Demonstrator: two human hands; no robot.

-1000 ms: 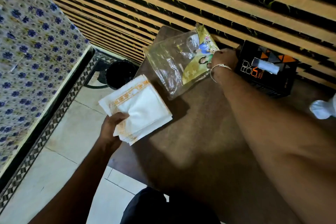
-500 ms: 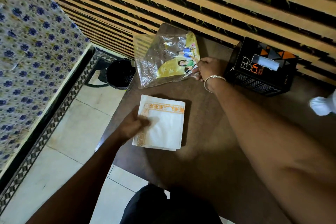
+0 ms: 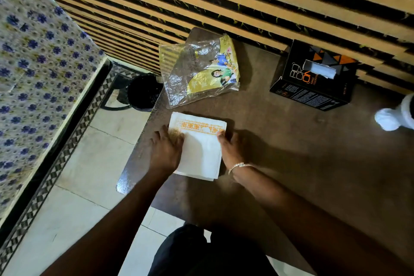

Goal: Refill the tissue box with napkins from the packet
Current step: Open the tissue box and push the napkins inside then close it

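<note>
A stack of white napkins (image 3: pixel 201 152) with an orange patterned border lies flat on the brown table (image 3: pixel 302 163) near its left edge. My left hand (image 3: pixel 167 150) presses on the stack's left side and my right hand (image 3: pixel 228 150), with a bracelet at the wrist, grips its right edge. The clear plastic packet (image 3: pixel 199 74) with a yellow printed label lies flat and looks emptied just beyond the stack. The black tissue box (image 3: pixel 313 83) with orange triangles stands at the back right, a white tissue poking from its top slot.
A black bin (image 3: pixel 143 92) stands on the tiled floor left of the table. A slatted wall runs behind the table. A floral blue-and-white cloth (image 3: pixel 33 74) covers furniture at the left. A white object (image 3: pixel 396 116) sits at the table's right edge.
My left hand laid the napkin stack on the table. My right hand let go of the packet, which now lies flat, and came to the stack's right edge.
</note>
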